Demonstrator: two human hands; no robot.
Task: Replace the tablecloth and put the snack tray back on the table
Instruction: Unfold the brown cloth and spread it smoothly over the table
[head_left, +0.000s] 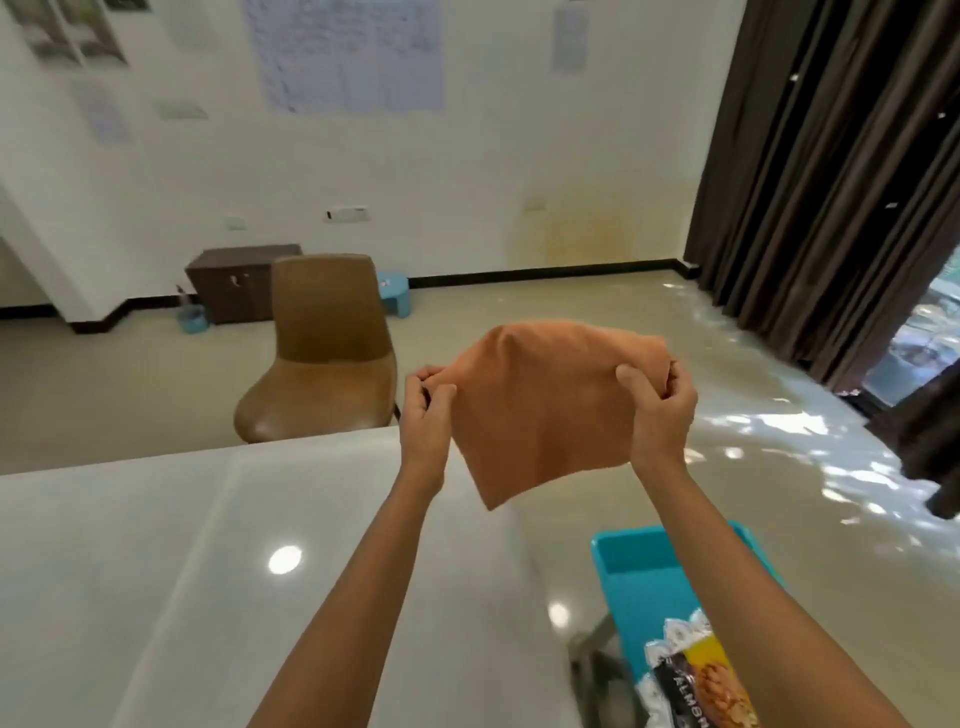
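The left hand (428, 400) pinches one upper corner of the folded orange cloth (545, 410) and the right hand (657, 400) grips the other. The cloth hangs in the air between them, one low corner dangling. The glossy white counter (156, 571) lies below and left of the hands. The tray (623, 561), with a packet (691, 675) in it, sits under the right forearm, beyond the counter's edge. The step looks like opening the cloth. Next it likely needs shaking out and spreading over the counter before the tray returns.
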